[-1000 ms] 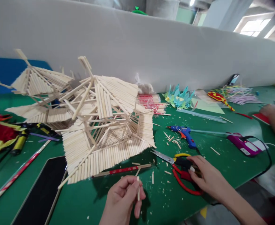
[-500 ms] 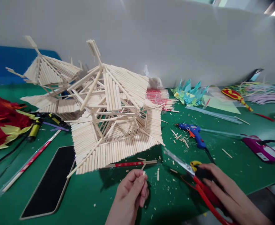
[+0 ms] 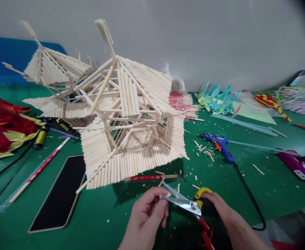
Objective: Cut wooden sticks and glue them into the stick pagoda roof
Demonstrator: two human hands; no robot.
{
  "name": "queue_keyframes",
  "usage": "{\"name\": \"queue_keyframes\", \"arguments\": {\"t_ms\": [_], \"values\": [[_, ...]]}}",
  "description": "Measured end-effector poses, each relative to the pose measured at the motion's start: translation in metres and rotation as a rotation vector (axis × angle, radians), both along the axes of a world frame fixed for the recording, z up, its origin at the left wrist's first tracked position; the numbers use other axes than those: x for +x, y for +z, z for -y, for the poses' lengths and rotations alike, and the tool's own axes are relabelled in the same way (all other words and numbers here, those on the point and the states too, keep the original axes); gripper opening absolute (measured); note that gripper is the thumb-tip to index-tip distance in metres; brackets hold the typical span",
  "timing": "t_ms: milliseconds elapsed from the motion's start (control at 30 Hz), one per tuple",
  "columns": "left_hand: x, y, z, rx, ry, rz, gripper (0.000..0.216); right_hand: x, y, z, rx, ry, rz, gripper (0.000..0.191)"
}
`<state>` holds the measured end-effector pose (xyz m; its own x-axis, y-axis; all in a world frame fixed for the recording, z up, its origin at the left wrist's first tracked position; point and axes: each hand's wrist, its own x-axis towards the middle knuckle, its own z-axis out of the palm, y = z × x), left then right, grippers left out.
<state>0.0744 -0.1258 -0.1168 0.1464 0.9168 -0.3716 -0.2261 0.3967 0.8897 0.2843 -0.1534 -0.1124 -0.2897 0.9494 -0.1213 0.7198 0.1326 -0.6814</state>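
Note:
My left hand (image 3: 150, 216) is closed in a pinch at the front of the table. Between its thumb and forefinger a short piece of wooden stick (image 3: 169, 194) shows only its tip. My right hand (image 3: 223, 213) grips scissors (image 3: 193, 206) with red and yellow handles. Their blades are parted and reach the left fingertips, beside the stick's end; whether they touch it I cannot tell. Just behind the hands stands a pavilion-like model (image 3: 134, 166) built of pale sticks, with a partly covered roof. Wrapped chopsticks (image 3: 147, 177) in red-marked film lie along its front edge.
A blue glue gun (image 3: 221, 146) lies to the right, its black cord running forward. Stick offcuts (image 3: 205, 152) are scattered near it. A phone (image 3: 60, 194) lies at left, by red paper craft (image 3: 3, 128). A second stick model (image 3: 56, 69) stands behind. Blue-green paper craft (image 3: 217, 99) is farther back.
My right hand has brought the scissors leftward to my left fingertips, with the blades now parted. My left hand keeps its pinch. The view has shifted slightly.

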Motion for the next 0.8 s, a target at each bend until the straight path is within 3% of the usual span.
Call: {"name": "queue_keyframes", "arguments": {"t_ms": [267, 500, 800], "values": [[0.0, -0.003, 0.0, 0.0, 0.051, -0.076, 0.02, -0.005, 0.005, -0.004, 0.139, 0.028, -0.025, 0.059], [-0.004, -0.009, -0.001, 0.103, -0.001, -0.077, 0.013, -0.009, 0.01, -0.004, -0.076, -0.001, 0.046, 0.063], [-0.006, -0.01, -0.002, 0.144, -0.02, -0.108, 0.011, -0.014, 0.02, -0.007, -0.114, -0.005, 0.056, 0.054]]}}
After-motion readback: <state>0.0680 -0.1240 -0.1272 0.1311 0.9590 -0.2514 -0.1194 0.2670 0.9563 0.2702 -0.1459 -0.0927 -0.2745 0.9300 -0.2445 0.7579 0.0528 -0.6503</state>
